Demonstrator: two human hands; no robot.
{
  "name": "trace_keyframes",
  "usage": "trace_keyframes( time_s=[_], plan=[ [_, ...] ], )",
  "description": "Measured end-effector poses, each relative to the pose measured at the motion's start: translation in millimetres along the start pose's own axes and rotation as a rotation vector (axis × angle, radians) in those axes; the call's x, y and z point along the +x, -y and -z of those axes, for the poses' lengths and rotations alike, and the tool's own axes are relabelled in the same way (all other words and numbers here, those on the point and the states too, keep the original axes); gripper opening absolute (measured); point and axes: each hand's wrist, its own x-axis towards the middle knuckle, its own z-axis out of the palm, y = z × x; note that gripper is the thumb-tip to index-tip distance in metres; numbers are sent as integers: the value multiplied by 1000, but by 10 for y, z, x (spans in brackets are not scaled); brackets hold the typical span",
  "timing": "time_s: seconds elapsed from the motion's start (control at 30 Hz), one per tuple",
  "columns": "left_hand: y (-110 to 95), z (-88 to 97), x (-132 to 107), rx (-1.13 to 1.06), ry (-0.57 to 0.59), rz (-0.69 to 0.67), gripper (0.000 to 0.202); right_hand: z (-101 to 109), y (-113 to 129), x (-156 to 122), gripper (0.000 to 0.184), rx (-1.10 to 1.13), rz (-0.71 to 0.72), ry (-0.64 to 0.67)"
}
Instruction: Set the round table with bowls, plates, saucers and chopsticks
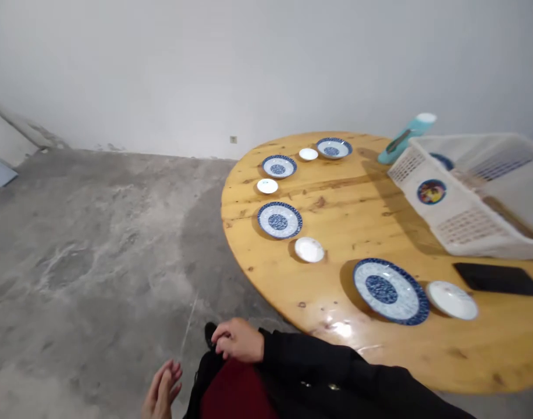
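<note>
My left hand (pixel 163 389) hangs low over the concrete floor, its fingers loosely bent and nothing in it. Beside the round table's edge, my right hand (pixel 239 340) is held in front of my body, empty, with half-curled fingers slightly apart. Neither hand touches the tableware. Closest to them on the wooden table (pixel 336 218) are a blue-and-white plate (pixel 391 291) and a small white dish (pixel 309 249). Another small white dish (pixel 452 300) sits right of that plate. Further plates, one patterned plate (pixel 279 220) among them, alternate with small dishes along the rim.
A white plastic basket (pixel 462 224) stands on the table's right side, with a patterned dish and a brown item partly visible inside. Behind it leans a turquoise cylindrical container (pixel 406 138). A black flat object (pixel 497 279) lies in front. A pale wall (pixel 162 70) rises behind.
</note>
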Motion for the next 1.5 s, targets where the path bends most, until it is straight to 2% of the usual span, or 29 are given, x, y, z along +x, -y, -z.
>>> trace_keyframes(
  time_s=[0.1, 0.17, 0.23, 0.3, 0.37, 0.47, 0.57, 0.63, 0.7, 0.8, 0.93, 1.03, 1.13, 1.23, 1.3, 1.4, 1.5],
  plan=[
    [-657, 184, 488, 67, 62, -110, 69, -94, 244, 397, 30, 128, -19, -167],
    [-1017, 229, 828, 117, 109, -170, 68, -131, 449, 637, 28, 216, 5, -263],
    [-1299, 191, 1167, 186, 179, -197, 69, -151, 642, 846, 27, 251, 30, -334],
    [-1518, 63, 1491, 235, 278, -218, 70, -152, 801, 1035, 27, 236, 32, -390],
    [-1695, -152, 1795, 245, 397, -235, 71, -116, 924, 1236, 27, 203, 21, -428],
    [-1912, -575, 2203, 249, 563, -225, 72, 36, 1048, 1596, 26, 173, 4, -489],
    [-2137, -991, 2612, 272, 703, -217, 75, 303, 1141, 2037, 28, 174, 7, -565],
    [-2339, -1206, 2936, 307, 752, -200, 78, 539, 1232, 2378, 30, 198, -1, -595],
    [-2607, -1357, 3305, 354, 747, -169, 79, 811, 1386, 2737, 30, 217, -9, -619],
    [-3126, -1493, 3874, 401, 685, -162, 76, 1255, 1744, 3230, 29, 181, 22, -651],
    [-3786, -1672, 4473, 425, 596, -212, 72, 1789, 2237, 3689, 30, 95, 62, -678],
    [-4067, -1895, 4774, 418, 586, -212, 71, 2071, 2434, 3911, 33, 38, 69, -713],
    [-4213, -2234, 5025, 467, 662, -160, 71, 2278, 2470, 4061, 34, 17, 43, -768],
    [-4383, -2686, 5274, 571, 853, -105, 75, 2461, 2438, 4162, 34, 31, -63, -876],
    [-4570, -3019, 5424, 626, 973, -121, 80, 2578, 2432, 4225, 33, 59, -127, -968],
    [-4960, -3503, 5605, 669, 1077, -218, 84, 2752, 2496, 4362, 32, 149, -177, -1121],
    [-5377, -3950, 5744, 696, 1167, -324, 78, 2919, 2648, 4575, 32, 290, -183, -1273]
  ],
)
